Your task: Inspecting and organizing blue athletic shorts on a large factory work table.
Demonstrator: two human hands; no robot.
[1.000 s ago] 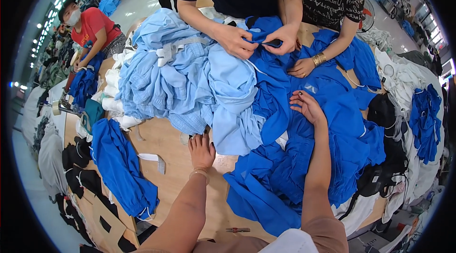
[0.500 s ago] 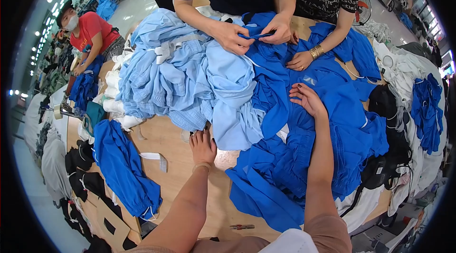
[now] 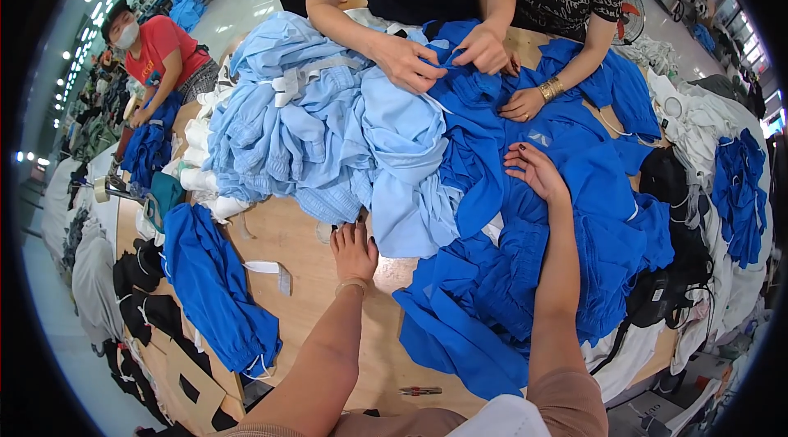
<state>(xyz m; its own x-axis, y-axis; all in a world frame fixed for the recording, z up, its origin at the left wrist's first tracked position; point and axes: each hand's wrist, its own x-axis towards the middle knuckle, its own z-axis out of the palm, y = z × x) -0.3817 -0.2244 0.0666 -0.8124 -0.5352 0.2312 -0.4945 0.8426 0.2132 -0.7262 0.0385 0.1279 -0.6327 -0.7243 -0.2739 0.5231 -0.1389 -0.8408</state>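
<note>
My left hand [image 3: 355, 252] lies flat on the wooden table [image 3: 328, 306], fingers stretched toward the lower edge of a heap of light blue garments [image 3: 320, 125]. Nothing is held in it. On a pile of royal blue garments [image 3: 591, 199] rests my right hand [image 3: 539, 174], its fingers loosely bent and apart, with no cloth gripped. The right forearm lies across gathered waistbands of that pile. Opposite me, a person in a dark shirt pinches a piece of blue cloth [image 3: 460, 66] between both hands. Beside them, a braceleted hand [image 3: 525, 104] presses on the blue pile.
One folded blue garment [image 3: 217, 285] lies at the left, with a white strip [image 3: 267, 268] beside it. Small thread snips [image 3: 419, 391] lie near the front edge. Black and white cloth hangs around the table's right side. A person in red [image 3: 160, 47] stands at far left.
My hands keep their places; the whole view has shifted slightly. Across the table, the person's fingers have shifted a little on the blue cloth.
</note>
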